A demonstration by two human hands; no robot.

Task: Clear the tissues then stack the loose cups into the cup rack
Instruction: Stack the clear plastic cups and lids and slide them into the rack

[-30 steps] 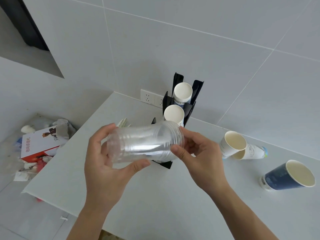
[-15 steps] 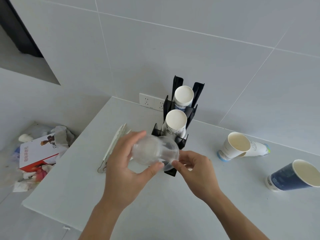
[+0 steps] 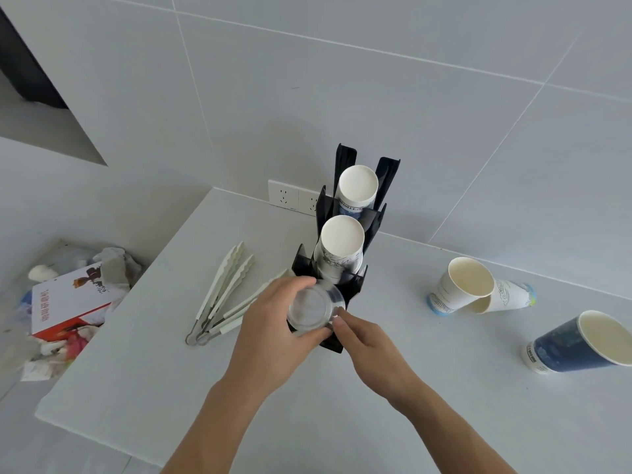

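At the front of the black cup rack (image 3: pixel 371 227), our left hand (image 3: pixel 273 330) curls around a stack of clear plastic cups (image 3: pixel 314 309), thumb on the near side and fingers wrapped over the far side, a close grip that holds the stack upside down with its base toward us. The stack sits at the rack's nearest slot; how deep it is seated we cannot tell, since the hand covers its lower part. Our right hand (image 3: pixel 367 340) meets it from the other side, fingers gathered narrow, with the fingertips (image 3: pixel 339 323) touching the stack's right edge rather than closing on it.

Behind the clear stack the rack carries two more columns of white paper cups, the middle stack (image 3: pixel 342 241) and the rear stack (image 3: pixel 358 186), both bottom up. We see dark printing on the middle one and a blue band on the rear one, neither readable.

Left of the rack lie two pairs of white tongs (image 3: pixel 222 289) on the grey counter (image 3: pixel 307 422). Right of the rack, well apart, two white paper cups (image 3: pixel 478 289) lie on their sides, one nested into the other, their print too small to read. Farther right a dark blue paper cup (image 3: pixel 581 343) lies tipped, mouth toward us.

Below the counter's left edge sits a pile of crumpled tissues and rubbish (image 3: pixel 68 295) with a red and white box whose lettering we cannot make out.
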